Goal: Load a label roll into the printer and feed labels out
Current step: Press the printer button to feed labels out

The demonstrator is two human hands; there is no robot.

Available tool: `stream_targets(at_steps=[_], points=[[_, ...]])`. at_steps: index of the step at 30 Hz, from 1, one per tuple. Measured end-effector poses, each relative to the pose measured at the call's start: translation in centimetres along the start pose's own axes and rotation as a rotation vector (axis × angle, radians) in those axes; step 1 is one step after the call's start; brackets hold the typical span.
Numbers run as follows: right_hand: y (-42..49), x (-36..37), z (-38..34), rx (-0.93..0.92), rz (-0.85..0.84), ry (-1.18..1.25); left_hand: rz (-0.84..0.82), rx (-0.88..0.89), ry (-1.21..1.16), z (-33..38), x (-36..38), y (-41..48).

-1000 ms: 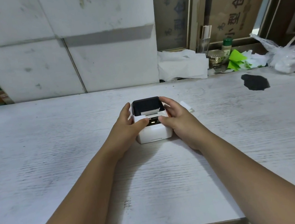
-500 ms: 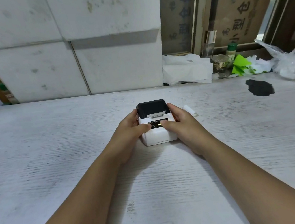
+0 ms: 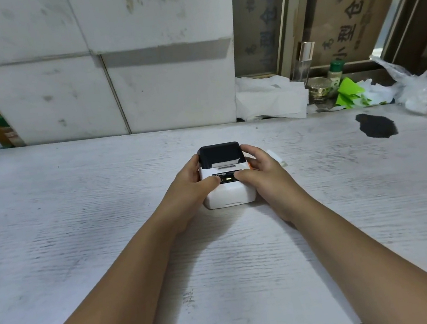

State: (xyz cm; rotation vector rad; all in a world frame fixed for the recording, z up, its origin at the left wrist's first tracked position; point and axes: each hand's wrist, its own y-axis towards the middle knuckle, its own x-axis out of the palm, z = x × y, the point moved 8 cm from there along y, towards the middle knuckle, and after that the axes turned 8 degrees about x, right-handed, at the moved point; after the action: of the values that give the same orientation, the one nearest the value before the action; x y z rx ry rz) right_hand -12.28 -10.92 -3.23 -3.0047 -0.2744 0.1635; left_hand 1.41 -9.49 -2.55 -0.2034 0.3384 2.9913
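The printer (image 3: pixel 226 180), a small white box with a dark lid, was set near the middle of the bench (image 3: pixel 80 235), and it was clasped from both sides; the left hand (image 3: pixel 190 189) was curled against its left wall with the thumb laid on the dark control strip, and the right hand (image 3: pixel 264 173) was wrapped round the right wall with the thumb resting just beside a lit green lamp (image 3: pixel 228 178); neither hand was spread flat. The lid appeared closed, and a thin white edge of label (image 3: pixel 225 163) was seen at the slot below it.

Several faults could be expected from here; if the lid were not fully latched, the paper might slip or skew as it was fed; if the wrong button were pressed, or held too long, the printer might be switched off rather than fed; if the slot were covered by a finger, the label might buckle. A small white object (image 3: pixel 276 157) lay on the bench just behind the right hand; what it was could not be told.
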Motion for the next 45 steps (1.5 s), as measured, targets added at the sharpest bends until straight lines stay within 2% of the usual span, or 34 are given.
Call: stream_targets(at_steps=[11,36,40,45], points=[[-0.3,0.5,-0.5,-0.048,-0.069,-0.028,-0.007,0.002,-0.035,0.2,0.2,0.0],[-0.2,0.3,-0.4,-0.018,-0.051,0.003,-0.061,0.002,-0.116,-1.0,-0.3,0.6],[-0.2,0.3,-0.3,-0.013,-0.045,0.014,-0.03,-0.027,-0.164,-1.2,-0.4,0.7],[0.0,0.3,-0.3,0.004,-0.028,0.021,-0.036,-0.008,-0.121,-1.3,-0.4,0.7]])
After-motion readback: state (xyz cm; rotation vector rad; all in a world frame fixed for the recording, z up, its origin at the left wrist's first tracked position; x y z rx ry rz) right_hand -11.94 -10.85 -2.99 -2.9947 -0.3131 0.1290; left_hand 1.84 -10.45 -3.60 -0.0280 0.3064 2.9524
